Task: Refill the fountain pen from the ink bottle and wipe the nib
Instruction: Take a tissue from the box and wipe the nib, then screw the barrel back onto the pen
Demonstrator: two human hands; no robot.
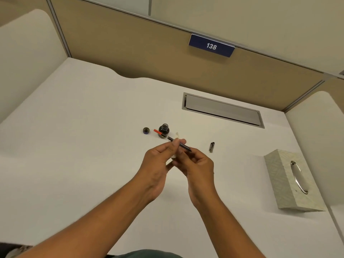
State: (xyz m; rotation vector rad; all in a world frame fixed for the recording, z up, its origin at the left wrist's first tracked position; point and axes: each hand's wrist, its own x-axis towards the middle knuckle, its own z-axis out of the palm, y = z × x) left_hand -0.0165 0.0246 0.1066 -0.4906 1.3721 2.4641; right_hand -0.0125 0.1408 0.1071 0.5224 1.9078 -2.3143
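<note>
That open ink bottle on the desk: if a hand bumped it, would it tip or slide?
The ink bottle looks squat with a wide base, so it would probably slide rather than tip. Its cap lies off to the side, so a hard knock could spill the dark ink. It looks like glass, likely heavy for its size and breakable.

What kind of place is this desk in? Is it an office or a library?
Probably a numbered study carrel or office cubicle; I cannot tell which. Tan partition walls enclose the white desk, a blue sign reads 138, and a cable hatch is set into the desktop.
</note>
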